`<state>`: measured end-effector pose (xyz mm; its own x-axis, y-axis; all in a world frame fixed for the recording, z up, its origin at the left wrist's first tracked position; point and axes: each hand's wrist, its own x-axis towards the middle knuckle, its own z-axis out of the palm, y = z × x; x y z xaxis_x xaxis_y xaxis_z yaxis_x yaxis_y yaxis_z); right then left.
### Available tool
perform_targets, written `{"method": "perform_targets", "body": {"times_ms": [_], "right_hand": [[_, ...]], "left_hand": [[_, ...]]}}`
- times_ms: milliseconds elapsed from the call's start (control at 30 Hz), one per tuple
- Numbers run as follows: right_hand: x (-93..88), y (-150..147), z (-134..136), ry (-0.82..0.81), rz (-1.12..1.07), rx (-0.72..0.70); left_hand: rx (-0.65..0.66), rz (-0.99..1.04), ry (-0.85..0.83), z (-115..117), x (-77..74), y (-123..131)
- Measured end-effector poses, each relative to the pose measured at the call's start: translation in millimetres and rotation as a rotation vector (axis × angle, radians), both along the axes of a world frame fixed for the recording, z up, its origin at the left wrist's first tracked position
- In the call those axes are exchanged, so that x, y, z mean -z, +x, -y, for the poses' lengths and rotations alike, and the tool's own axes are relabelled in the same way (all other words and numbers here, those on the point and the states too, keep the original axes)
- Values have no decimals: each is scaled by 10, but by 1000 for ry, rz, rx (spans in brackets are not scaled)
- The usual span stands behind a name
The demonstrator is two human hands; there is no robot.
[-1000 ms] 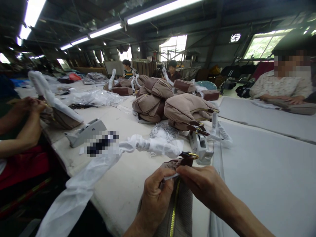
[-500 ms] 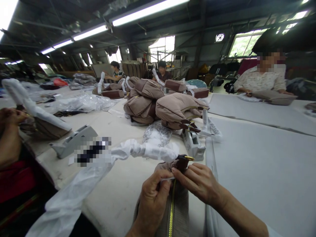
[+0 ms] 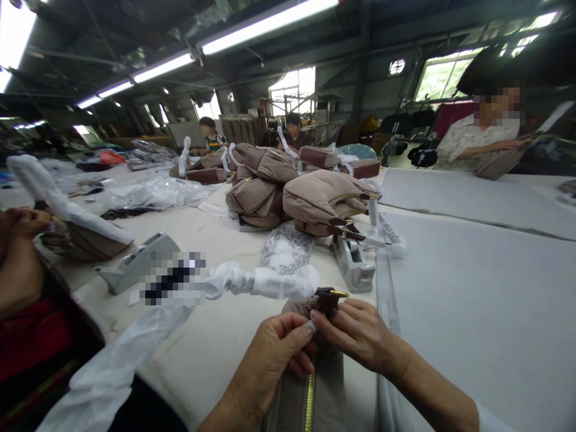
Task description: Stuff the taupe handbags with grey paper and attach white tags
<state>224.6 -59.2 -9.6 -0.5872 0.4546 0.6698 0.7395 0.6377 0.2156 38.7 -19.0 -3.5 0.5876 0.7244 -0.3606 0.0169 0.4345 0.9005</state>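
Note:
A taupe ribbed handbag (image 3: 333, 384) with a gold zipper lies in front of me, partly hidden by my hands. My left hand (image 3: 276, 354) pinches a small whitish strip (image 3: 310, 326) over the upper end of the zipper. Fingers bent, my right hand (image 3: 364, 336) grips the bag's end beside the dark brown leather tab (image 3: 327, 300) and its gold ring; its thumb and index tips meet the left fingertips. The bag's strap (image 3: 279, 282), wrapped in crinkled white material, arches off to the left.
Two grey tape dispensers (image 3: 353, 264) (image 3: 139, 261) stand on the table, with a clear plastic bundle (image 3: 287, 249) between them. Behind is a pile of taupe handbags (image 3: 324, 195). A co-worker's hands (image 3: 27, 222) are at far left; another person (image 3: 481, 132) handles a bag at right.
My left hand has turned and shifted slightly, its fingers now curling beneath the thumb by the zipper. My right hand stays nearly in place. The person at right has raised a bag off the table.

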Motion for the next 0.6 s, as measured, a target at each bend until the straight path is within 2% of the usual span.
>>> {"method": "perform_targets", "body": {"times_ms": [233, 300, 367, 433, 500, 533, 600], "right_hand": [[30, -62, 34, 28, -85, 41], [76, -60, 72, 13, -96, 40], [153, 30, 108, 3, -206, 69], [240, 241, 108, -58, -530, 272], [309, 555, 37, -188, -905, 588], [332, 730, -28, -268, -1010, 712], [358, 1060, -201, -433, -1085, 848]], "left_hand": [[-31, -53, 1, 44, -23, 31], [-38, -36, -1, 54, 0, 42], [-65, -21, 10, 68, 34, 49], [-95, -13, 19, 82, 67, 50], [-115, -12, 17, 92, 93, 48], [-119, -10, 17, 94, 102, 47], [-124, -5, 17, 93, 116, 47]]}}
